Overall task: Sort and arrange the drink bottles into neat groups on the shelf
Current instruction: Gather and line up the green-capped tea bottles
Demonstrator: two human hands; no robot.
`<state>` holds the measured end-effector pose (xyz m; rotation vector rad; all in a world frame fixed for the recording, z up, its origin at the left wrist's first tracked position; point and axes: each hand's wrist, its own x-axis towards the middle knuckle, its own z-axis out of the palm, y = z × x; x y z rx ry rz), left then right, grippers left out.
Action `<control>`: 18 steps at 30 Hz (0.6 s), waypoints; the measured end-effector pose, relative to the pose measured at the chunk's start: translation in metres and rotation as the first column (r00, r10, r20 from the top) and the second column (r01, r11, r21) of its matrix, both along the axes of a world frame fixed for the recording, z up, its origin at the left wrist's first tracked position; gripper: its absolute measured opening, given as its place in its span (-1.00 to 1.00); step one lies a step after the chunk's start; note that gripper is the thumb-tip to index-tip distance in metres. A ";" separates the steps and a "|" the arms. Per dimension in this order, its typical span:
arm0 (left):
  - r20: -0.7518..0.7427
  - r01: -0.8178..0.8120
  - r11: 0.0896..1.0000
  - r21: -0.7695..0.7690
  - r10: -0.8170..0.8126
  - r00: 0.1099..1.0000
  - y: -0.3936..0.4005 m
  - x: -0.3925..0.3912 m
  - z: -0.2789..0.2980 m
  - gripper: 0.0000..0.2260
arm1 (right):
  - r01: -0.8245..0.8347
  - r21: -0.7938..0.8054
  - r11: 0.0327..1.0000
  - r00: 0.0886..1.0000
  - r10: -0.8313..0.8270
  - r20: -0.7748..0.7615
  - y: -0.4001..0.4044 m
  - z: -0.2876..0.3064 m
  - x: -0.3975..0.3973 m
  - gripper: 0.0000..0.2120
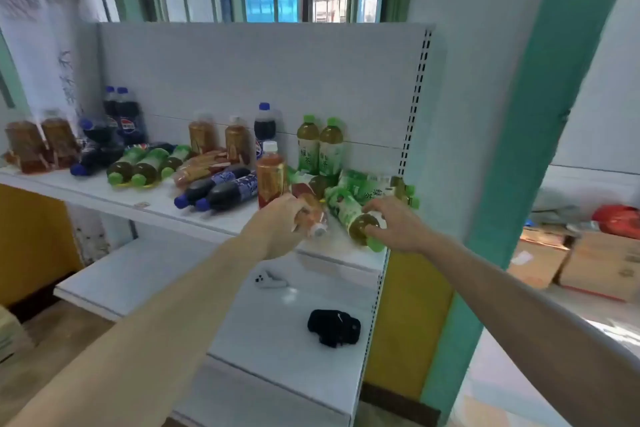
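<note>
Head view: both hands on lying bottles at the right end of the white shelf.

Labels: the dark cola bottles at upper left show a Pepsi roundel; the two upright green tea bottles carry "绿茶". Left hand, fingers curled shut around a lying orange tea bottle, white cap toward the camera. Right hand, fingers closed over the neck end of a lying green tea bottle, just right of the first.

Two bare forearms, no sleeves visible
</note>
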<state>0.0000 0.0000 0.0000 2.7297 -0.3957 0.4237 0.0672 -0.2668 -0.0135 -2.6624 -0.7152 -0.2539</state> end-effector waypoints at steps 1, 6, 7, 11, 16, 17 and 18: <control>0.017 0.010 0.999 -0.043 -0.009 1.000 -0.006 0.012 -0.001 -0.75 | -0.008 0.006 1.000 1.000 0.008 -0.011 0.001 -0.003 0.011 -0.63; -0.082 0.004 0.999 -0.040 -0.008 0.997 -0.020 0.054 -0.005 -0.73 | -0.036 0.148 0.988 0.996 0.047 -0.072 0.011 -0.010 0.035 -0.69; -0.079 0.004 1.000 -0.023 -0.006 0.997 -0.020 0.061 -0.007 -0.76 | -0.045 0.194 0.980 0.996 0.059 -0.067 0.010 -0.015 0.038 -0.70; 0.014 -0.031 0.996 0.078 0.030 0.999 -0.022 0.088 -0.007 -0.85 | -0.037 0.279 0.959 0.995 0.061 -0.075 0.009 -0.033 0.040 -0.69; 0.010 -0.066 0.961 0.269 0.066 0.998 -0.034 0.115 0.005 -0.86 | -0.036 0.284 0.958 0.993 0.067 -0.101 -0.008 -0.026 0.050 -0.67; 0.004 -0.086 0.962 0.260 0.087 0.996 -0.038 0.119 0.007 -0.88 | -0.016 0.273 0.962 0.995 0.042 -0.089 -0.014 -0.022 0.057 -0.67; -0.005 -0.100 0.964 0.245 0.105 0.995 -0.042 0.124 0.008 -0.90 | 0.015 0.256 0.967 0.998 0.002 -0.065 -0.022 -0.017 0.066 -0.68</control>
